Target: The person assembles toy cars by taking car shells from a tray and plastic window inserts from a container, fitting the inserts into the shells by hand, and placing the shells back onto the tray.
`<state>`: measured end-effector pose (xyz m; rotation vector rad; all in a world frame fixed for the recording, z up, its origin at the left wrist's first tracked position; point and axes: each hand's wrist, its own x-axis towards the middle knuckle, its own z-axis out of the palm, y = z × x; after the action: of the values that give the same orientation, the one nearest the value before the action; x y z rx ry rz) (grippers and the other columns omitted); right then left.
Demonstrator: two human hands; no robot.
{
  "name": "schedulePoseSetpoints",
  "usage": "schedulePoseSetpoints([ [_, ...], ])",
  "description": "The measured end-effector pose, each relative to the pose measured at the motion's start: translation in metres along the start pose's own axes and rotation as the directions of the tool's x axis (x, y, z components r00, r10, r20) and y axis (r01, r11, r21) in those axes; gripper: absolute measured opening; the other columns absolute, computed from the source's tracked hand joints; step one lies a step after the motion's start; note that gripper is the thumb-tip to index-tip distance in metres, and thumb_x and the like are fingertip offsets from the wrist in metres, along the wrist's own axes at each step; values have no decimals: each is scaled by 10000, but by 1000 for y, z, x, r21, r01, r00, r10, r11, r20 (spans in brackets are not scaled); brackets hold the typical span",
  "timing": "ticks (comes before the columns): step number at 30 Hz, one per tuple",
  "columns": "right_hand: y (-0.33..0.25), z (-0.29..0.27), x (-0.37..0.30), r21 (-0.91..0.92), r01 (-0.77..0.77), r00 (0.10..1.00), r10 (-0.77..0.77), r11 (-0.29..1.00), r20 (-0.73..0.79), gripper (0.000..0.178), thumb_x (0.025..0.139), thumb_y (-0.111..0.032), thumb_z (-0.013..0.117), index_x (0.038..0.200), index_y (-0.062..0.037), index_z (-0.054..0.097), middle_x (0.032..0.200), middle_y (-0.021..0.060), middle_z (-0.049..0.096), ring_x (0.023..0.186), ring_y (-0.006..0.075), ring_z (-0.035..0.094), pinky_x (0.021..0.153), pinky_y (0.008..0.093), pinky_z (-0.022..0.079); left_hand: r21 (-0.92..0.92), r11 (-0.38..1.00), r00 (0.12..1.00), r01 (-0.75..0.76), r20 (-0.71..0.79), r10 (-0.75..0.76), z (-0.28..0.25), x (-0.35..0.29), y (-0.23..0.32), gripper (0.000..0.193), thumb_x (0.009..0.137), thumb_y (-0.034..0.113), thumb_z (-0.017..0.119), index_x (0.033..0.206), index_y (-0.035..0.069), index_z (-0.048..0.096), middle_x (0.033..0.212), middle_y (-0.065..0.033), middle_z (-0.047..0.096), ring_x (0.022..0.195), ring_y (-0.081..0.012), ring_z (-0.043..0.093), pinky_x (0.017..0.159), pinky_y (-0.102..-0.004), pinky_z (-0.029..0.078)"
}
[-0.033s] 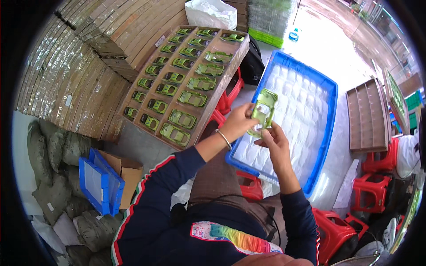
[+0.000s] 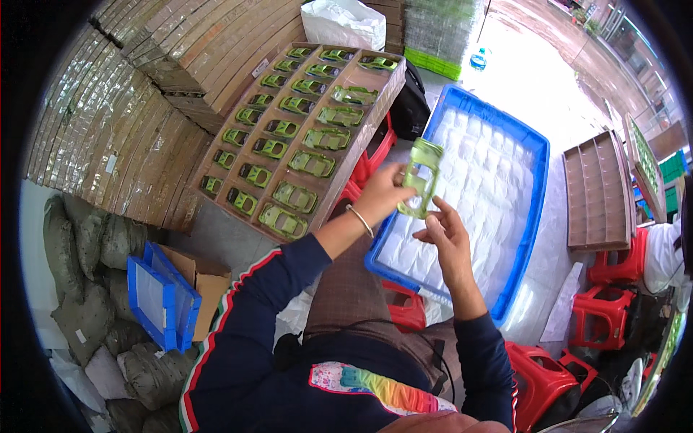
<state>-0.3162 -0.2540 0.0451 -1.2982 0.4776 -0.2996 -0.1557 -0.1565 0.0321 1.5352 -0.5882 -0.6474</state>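
Note:
My left hand (image 2: 385, 193) is closed on the side of a green toy car body shell (image 2: 421, 173), a hollow frame with window openings. The shell hangs over the left part of a blue plastic crate (image 2: 540, 166), which is filled with rows of white wrapped pieces (image 2: 476, 202). Just below and right of the shell is my right hand (image 2: 449, 234), its fingers apart and nothing visible between them. To the left, a tan compartment tray (image 2: 326, 202) holds rows of similar green car bodies (image 2: 312, 163). Some have dark parts inside; those in the right column look mostly hollow.
Stacked brown trays (image 2: 94, 123) rise at the left. Below them are a blue bin (image 2: 153, 299), a cardboard box (image 2: 213, 289) and grey-green sacks (image 2: 79, 296). Red stools (image 2: 603, 314) and an upright brown divided tray (image 2: 599, 187) stand at the right. A white sack (image 2: 343, 25) sits at the back.
The car body shell has shifted slightly left and up with my left hand, and its tilt has changed. My right hand's fingers have come away from the shell's lower end.

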Motion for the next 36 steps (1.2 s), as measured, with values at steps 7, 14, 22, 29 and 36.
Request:
schedulePoseSetpoints([
  [7,27,-66,-2,56,-166,970,173,984,-173,458,920,-172,604,1309,37,479,1081,125,615,802,165,637,741,292,525,-305,949,941,85,-289,-177,-100,151,-26,272,819,122,696,1066,62,601,975,-61,652,819,-175,653,642,-305,521],
  [14,34,-120,-22,194,-228,883,286,954,-372,316,951,-165,562,1222,-3,555,1006,80,642,759,132,632,710,265,508,-348,934,792,87,-545,-277,-146,281,-54,230,817,65,700,987,-20,570,901,-123,639,723,-215,665,524,-318,592],
  [22,40,-117,-19,233,-248,845,327,940,-424,291,954,-151,551,1191,17,564,977,88,643,767,139,629,717,259,504,737,626,817,254,-510,268,-172,285,-66,628,737,468,743,1141,11,593,935,-198,687,869,-345,676,750,-424,523],
  [29,26,-110,-19,215,-200,890,269,956,-368,277,955,-167,552,1163,12,594,958,73,659,788,124,628,757,258,502,358,887,851,291,326,-411,-106,-2,39,249,909,188,614,1118,54,636,823,-66,658,698,-118,633,629,-274,533],
  [36,8,-90,-31,249,-133,954,192,959,-231,284,940,-196,581,1147,-6,619,949,59,671,800,117,616,795,275,487,502,505,678,702,-255,-689,-183,-378,-132,321,905,242,594,1161,48,611,911,-124,690,838,-208,668,736,-322,515],
])
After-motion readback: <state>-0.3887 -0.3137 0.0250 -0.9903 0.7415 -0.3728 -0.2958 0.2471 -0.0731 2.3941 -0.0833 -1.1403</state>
